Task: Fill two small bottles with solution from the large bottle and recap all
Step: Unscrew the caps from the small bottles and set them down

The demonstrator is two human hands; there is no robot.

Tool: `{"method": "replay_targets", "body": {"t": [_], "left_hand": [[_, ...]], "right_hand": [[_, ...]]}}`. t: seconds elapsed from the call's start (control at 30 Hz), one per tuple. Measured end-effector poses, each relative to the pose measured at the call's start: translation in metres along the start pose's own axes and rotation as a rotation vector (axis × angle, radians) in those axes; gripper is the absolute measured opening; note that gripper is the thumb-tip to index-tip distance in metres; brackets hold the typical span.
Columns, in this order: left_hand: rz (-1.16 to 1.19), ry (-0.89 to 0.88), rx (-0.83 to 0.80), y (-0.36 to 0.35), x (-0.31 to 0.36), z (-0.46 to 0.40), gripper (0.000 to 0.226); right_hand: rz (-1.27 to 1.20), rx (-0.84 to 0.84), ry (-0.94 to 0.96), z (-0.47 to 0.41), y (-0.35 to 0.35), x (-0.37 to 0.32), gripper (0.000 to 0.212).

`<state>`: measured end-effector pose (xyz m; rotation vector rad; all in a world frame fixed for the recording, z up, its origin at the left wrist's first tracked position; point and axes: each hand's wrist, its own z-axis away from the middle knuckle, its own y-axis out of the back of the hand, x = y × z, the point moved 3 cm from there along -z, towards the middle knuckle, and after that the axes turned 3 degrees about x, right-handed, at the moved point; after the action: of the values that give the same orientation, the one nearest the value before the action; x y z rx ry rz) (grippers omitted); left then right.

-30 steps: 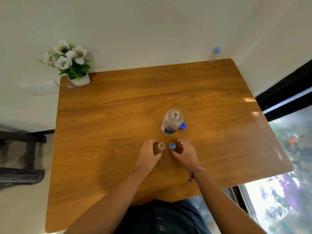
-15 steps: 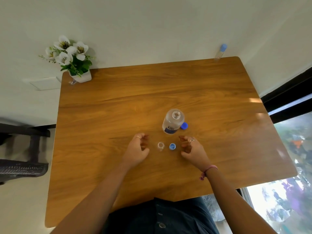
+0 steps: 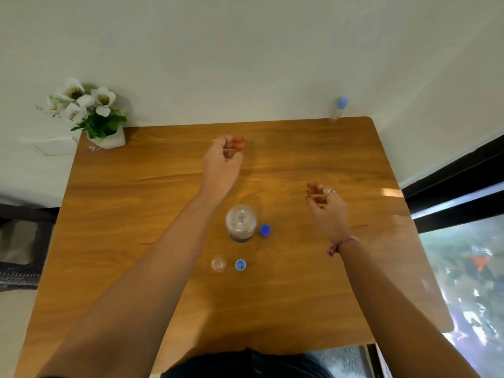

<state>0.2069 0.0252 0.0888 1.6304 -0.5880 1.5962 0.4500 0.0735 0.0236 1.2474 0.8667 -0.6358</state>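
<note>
The large clear bottle (image 3: 241, 223) stands uncapped at the table's middle, its blue cap (image 3: 265, 230) lying just right of it. Nearer to me an open small bottle (image 3: 218, 265) stands with its blue cap (image 3: 240, 265) beside it on the right. A second small bottle with a blue cap (image 3: 338, 110) stands at the far right corner. My left hand (image 3: 222, 162) is stretched far over the table beyond the large bottle, fingers loosely curled, holding nothing. My right hand (image 3: 327, 208) hovers right of the large bottle, fingers curled, also with nothing in it.
A white pot of white flowers (image 3: 90, 115) sits at the far left corner of the wooden table (image 3: 131, 214). A wall runs behind the table. A dark chair (image 3: 19, 255) is on the left, a window on the right.
Both hands have left the small bottle and its cap and moved away from me, the left far forward, the right forward and to the right. The view has shifted forward.
</note>
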Motion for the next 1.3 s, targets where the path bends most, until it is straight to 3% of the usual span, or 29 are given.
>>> {"method": "replay_targets", "body": {"t": [0.43,0.7,0.87,1.0,1.17,1.3], "left_hand": [[-0.004,0.022,-0.049,-0.136,0.05,-0.054,0.029],[-0.04,0.041,-0.005,-0.144,0.053,-0.076,0.027],[-0.115,0.023,0.019,-0.129,0.054,-0.085,0.025],[-0.287,-0.015,-0.05,-0.119,0.058,-0.086,0.025],[-0.589,-0.158,-0.159,-0.098,0.074,-0.073,0.063],[-0.614,-0.256,-0.083,-0.057,0.091,-0.049,0.051]], "right_hand": [[-0.089,0.231,-0.049,-0.206,0.062,-0.011,0.034],[0.128,0.172,-0.107,-0.286,0.049,-0.011,0.049],[0.108,0.174,-0.158,-0.291,0.045,-0.006,0.036],[0.016,-0.028,-0.126,-0.275,0.034,-0.041,0.043],[-0.345,-0.358,-0.063,-0.206,0.029,-0.127,0.036],[-0.407,-0.439,-0.019,-0.153,0.034,-0.172,0.032]]}}
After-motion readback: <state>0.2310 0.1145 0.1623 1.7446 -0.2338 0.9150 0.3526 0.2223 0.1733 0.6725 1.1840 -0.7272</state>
